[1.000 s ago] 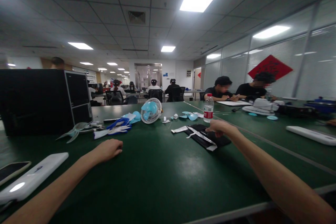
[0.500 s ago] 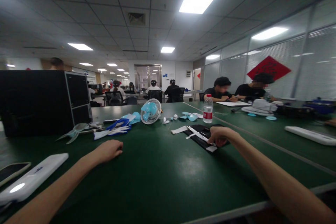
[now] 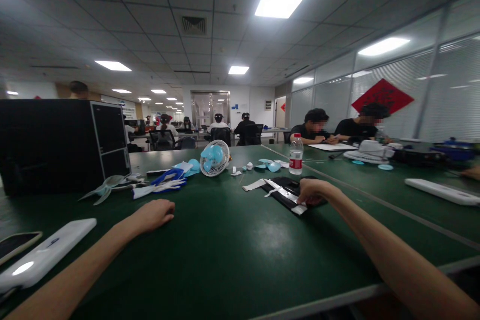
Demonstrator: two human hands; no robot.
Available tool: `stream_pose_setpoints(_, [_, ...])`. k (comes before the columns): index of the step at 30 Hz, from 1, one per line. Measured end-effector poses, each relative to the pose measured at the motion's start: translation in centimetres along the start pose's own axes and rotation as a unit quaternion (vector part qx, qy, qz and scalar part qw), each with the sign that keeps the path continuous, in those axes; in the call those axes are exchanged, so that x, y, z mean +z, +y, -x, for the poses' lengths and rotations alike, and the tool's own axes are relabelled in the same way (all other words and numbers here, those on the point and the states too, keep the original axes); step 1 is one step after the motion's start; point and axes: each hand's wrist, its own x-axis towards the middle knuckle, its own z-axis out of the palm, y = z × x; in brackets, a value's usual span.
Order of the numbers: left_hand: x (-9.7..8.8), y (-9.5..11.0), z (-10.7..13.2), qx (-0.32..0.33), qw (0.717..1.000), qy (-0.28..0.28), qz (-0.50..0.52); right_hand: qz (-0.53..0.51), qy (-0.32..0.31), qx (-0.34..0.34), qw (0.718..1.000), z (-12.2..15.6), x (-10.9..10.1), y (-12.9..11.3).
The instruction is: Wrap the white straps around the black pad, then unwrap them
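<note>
My left hand [image 3: 153, 214] rests on the green table [image 3: 232, 245] with its fingers curled under, nothing seen in it. My right hand [image 3: 314, 191] reaches out across the table and lies on a black flat pouch [image 3: 288, 190] with white strips across it, fingers bent down onto its near end. Whether the fingers grip the pouch or just press on it is hard to tell.
A small white fan with blue blades [image 3: 215, 158], blue-and-white gloves [image 3: 161, 183], a water bottle [image 3: 296, 154] and small blue parts lie further back. A black box [image 3: 60, 142] stands at left, white cases [image 3: 45, 255] and a phone [image 3: 17, 245] near left. People sit at far tables.
My right hand has drawn back a little and dropped onto the near end of the black pouch. The left hand has stayed put.
</note>
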Motion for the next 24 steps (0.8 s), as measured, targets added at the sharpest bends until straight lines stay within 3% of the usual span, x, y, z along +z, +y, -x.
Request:
stream_pose_setpoints(3, [-0.1,0.1,0.1,0.001,1.000,-0.002,0.001,-0.016,-0.006,0.042,0.999,0.6,-0.2,-0.4])
stream_pose_setpoints(7, [-0.3,0.3,0.3,-0.003,1.000,-0.001,0.005,-0.053,0.009,0.024,0.998,1.5,-0.5,-0.8])
stream_pose_setpoints(16, [0.3,-0.1,-0.2,0.013,1.000,0.015,-0.013,-0.145,0.065,-0.132,0.978,4.4,-2.4,-1.0])
stream_pose_setpoints(19, [0.5,-0.3,-0.4,0.013,1.000,0.018,-0.007,-0.153,0.082,-0.149,0.974,4.8,-3.3,-1.0])
stream_pose_setpoints(24, [0.7,-0.6,-0.6,0.015,1.000,0.011,0.000,-0.103,0.198,-0.150,0.963,3.2,-4.3,-2.2])
